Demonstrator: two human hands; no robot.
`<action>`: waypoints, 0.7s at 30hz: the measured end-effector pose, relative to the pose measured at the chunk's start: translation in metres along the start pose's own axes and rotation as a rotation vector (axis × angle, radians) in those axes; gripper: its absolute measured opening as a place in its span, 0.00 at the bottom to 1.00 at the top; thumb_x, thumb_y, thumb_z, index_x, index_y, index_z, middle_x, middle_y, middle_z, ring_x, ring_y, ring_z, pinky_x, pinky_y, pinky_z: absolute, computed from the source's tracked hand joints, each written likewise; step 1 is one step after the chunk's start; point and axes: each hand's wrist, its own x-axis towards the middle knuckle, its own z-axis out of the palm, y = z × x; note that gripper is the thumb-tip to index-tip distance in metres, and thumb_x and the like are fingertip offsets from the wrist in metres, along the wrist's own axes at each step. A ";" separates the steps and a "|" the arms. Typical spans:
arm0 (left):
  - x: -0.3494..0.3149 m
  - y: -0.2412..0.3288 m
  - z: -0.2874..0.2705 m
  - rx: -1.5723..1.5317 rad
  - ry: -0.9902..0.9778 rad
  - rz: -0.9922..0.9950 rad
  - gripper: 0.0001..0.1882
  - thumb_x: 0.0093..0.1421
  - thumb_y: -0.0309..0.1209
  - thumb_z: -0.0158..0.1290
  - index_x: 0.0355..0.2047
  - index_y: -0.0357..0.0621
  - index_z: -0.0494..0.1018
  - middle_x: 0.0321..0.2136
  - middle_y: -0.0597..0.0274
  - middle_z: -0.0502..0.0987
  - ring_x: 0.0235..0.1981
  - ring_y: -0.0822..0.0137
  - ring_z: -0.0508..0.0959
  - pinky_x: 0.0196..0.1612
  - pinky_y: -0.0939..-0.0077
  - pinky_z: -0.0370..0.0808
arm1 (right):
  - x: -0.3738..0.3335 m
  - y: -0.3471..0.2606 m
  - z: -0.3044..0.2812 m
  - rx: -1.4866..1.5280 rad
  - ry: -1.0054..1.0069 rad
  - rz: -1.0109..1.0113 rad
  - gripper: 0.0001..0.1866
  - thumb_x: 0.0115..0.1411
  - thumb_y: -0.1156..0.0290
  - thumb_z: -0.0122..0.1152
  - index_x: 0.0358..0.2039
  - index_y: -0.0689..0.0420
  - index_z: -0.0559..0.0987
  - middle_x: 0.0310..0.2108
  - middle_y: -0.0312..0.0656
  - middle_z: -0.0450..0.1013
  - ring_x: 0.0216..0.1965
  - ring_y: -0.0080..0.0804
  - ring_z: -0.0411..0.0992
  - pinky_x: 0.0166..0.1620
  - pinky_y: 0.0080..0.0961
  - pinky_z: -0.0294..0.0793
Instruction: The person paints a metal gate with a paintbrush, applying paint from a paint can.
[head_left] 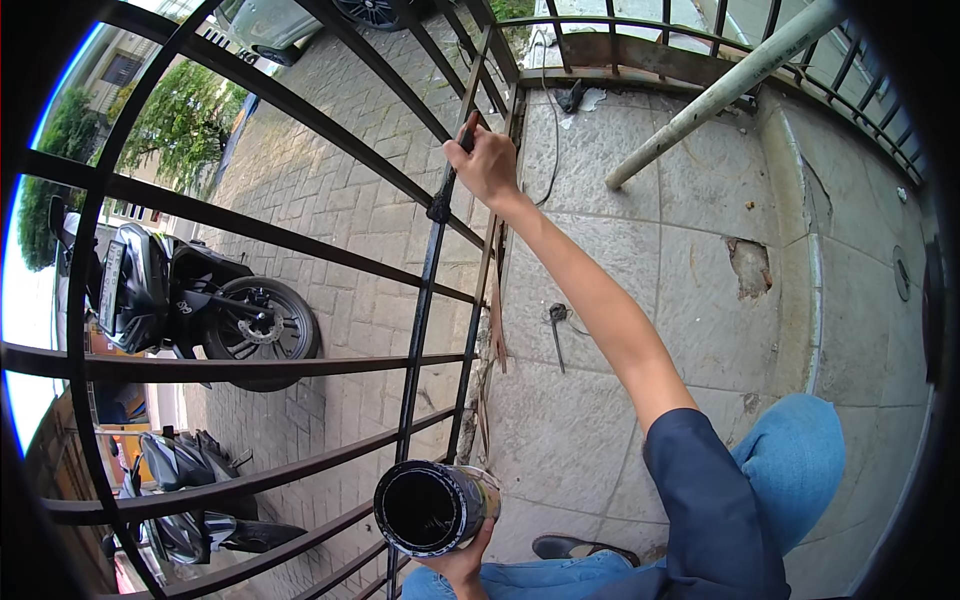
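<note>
My right hand (485, 165) is stretched forward, its fingers closed on the handle of a paintbrush (439, 207). The brush's black, paint-covered bristles touch the rail (425, 290) of a metal fence. That rail looks glossy black from the bristles back toward me, while its far part is brownish. Low in the view, my left hand (468, 562) grips a round paint can (430, 508) from below and the side. Black paint shows inside the open can, and its rim is smeared. The can is close beside the fence bars.
Beyond the fence stand a motorcycle (260, 320), another motorcycle (190, 490) and a parked car (265, 28) on brick paving. A grey pipe (710, 105) slants over the tiled floor (590, 240), which has a broken hole (750, 268). A thin black-ended object (558, 320) lies on the tiles.
</note>
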 end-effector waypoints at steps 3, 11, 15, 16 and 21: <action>-0.001 0.002 -0.001 -0.006 0.023 0.002 0.54 0.27 0.19 0.67 0.56 0.41 0.50 0.49 0.53 0.62 0.48 0.60 0.66 0.52 0.66 0.66 | 0.015 -0.010 -0.001 -0.090 0.053 -0.057 0.14 0.49 0.63 0.56 0.16 0.61 0.70 0.11 0.48 0.67 0.18 0.45 0.71 0.24 0.35 0.70; 0.000 0.010 -0.001 -0.026 0.014 -0.019 0.53 0.28 0.21 0.68 0.55 0.39 0.51 0.48 0.53 0.62 0.47 0.60 0.67 0.51 0.67 0.66 | 0.029 -0.002 -0.013 -0.117 -0.161 -0.138 0.12 0.47 0.64 0.57 0.19 0.60 0.74 0.16 0.48 0.71 0.23 0.43 0.74 0.30 0.32 0.74; 0.002 0.014 -0.002 -0.021 0.009 -0.019 0.52 0.27 0.21 0.68 0.54 0.38 0.52 0.47 0.53 0.63 0.46 0.61 0.68 0.49 0.68 0.68 | 0.037 -0.024 -0.019 -0.104 -0.427 0.052 0.09 0.45 0.67 0.56 0.19 0.59 0.76 0.18 0.45 0.73 0.25 0.42 0.74 0.34 0.29 0.74; 0.001 0.015 -0.001 -0.030 0.008 -0.019 0.51 0.27 0.21 0.68 0.54 0.38 0.53 0.47 0.53 0.64 0.46 0.61 0.68 0.49 0.68 0.68 | 0.040 -0.020 -0.018 -0.222 -0.386 -0.079 0.09 0.45 0.67 0.56 0.18 0.59 0.76 0.17 0.45 0.73 0.25 0.43 0.74 0.34 0.28 0.74; 0.001 0.016 -0.003 -0.040 0.008 -0.039 0.52 0.27 0.20 0.68 0.54 0.37 0.53 0.47 0.53 0.64 0.46 0.61 0.68 0.49 0.68 0.69 | 0.014 -0.010 -0.011 -0.321 -0.252 -0.467 0.11 0.45 0.67 0.55 0.15 0.61 0.75 0.16 0.46 0.72 0.24 0.44 0.73 0.34 0.30 0.74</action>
